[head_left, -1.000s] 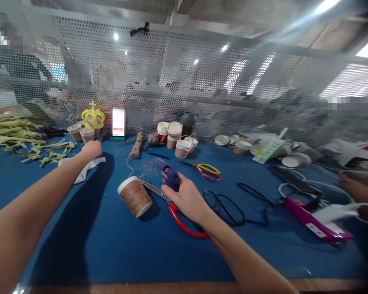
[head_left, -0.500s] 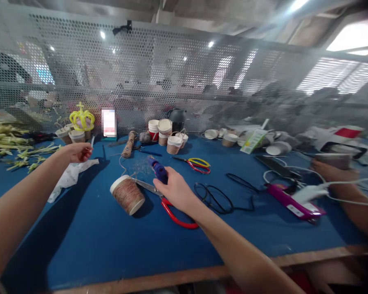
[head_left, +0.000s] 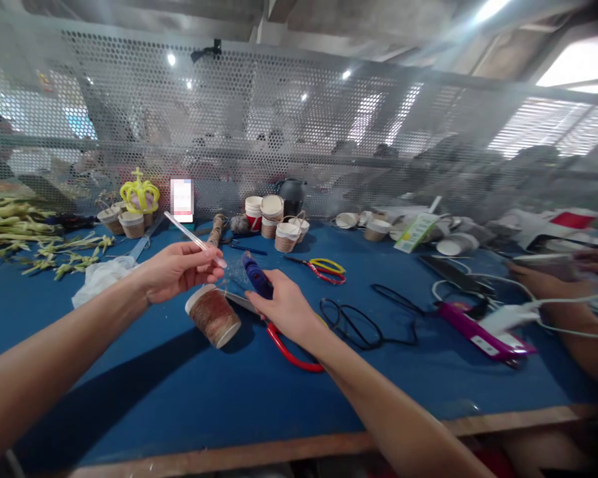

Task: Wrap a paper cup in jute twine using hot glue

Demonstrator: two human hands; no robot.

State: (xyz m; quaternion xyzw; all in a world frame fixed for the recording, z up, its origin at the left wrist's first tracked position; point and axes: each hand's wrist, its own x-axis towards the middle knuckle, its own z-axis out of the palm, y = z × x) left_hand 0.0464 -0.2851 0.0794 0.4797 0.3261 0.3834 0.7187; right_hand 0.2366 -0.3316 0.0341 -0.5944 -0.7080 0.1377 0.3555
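Note:
My left hand pinches a thin clear glue stick, which slants up and to the left from the fingers. It hovers just above a paper cup wrapped in brown twine that lies tipped on its side. My right hand is closed around a blue glue gun, nozzle pointing away from me; the palm hides most of its body. Partly beneath that hand lie scissors with red handles, their blade reaching toward the cup.
Behind are a twine bundle, twine-wrapped cups and yellow-and-red pliers. A black cord and purple power strip lie right, near another person's hand. White plastic and plant stems sit left.
My left hand has moved right and toward me with the glue stick, from above the white plastic to over the cup. My right hand keeps its grip on the glue gun.

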